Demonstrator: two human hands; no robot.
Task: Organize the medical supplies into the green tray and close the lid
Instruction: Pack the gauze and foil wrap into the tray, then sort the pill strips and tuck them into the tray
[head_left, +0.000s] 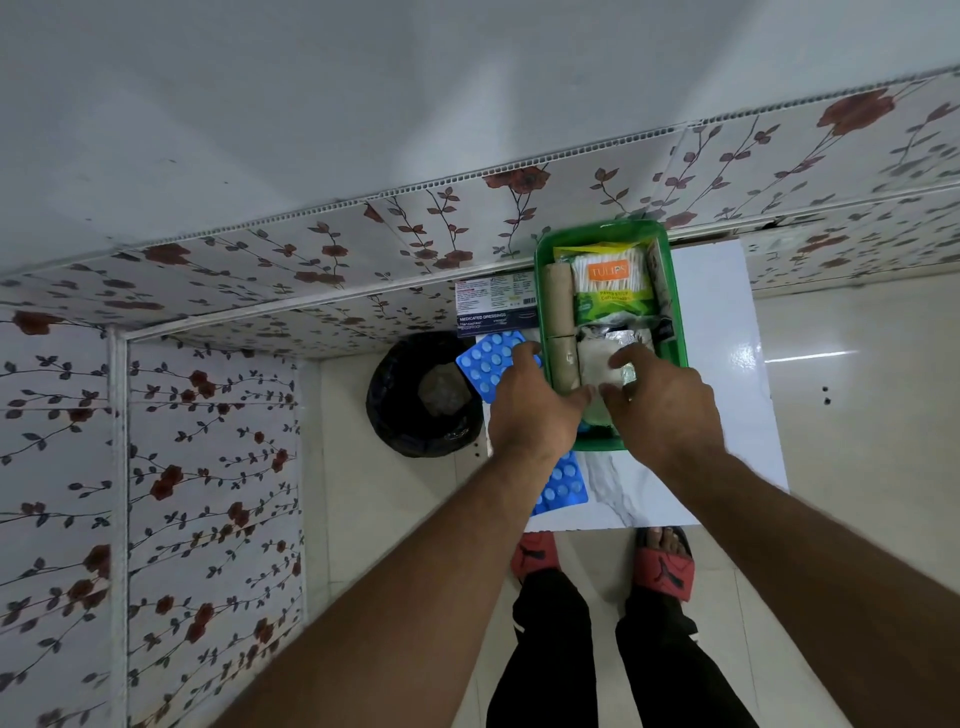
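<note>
We see the green tray (680, 312) on the white table (727, 415), its far end close against the flowered wall (363, 270). It is a long, shallow plastic box with rounded corners, lid off — no lid that we can pick out.

Contents, far to near:
- cotton bud pack (610, 283), orange and green label, in the middle at the far end
- two brown rolls (560, 301) end to end along the left wall
- another roll (658, 280) along the right wall, partly hidden
- a white gauze pad (597, 364) in clear wrap at the near middle, with something silvery just beyond it that we cannot identify

Both hands are over the near end of the tray. Left hand (535, 410) has its fingers loosely curled, thumb tip touching the near brown roll, nothing clearly gripped. Right hand (665, 400) has its fingers spread and bent down onto the gauze pad — pressing or pinching, we cannot tell which.

Outside the tray, to its left: a dressings box (493, 306) against the wall, a blue pill strip (488, 364) partly under the left hand, and a second blue strip (563, 483) near the table's front edge.

A black-lined bin (423, 395) stands on the floor left of the table.
</note>
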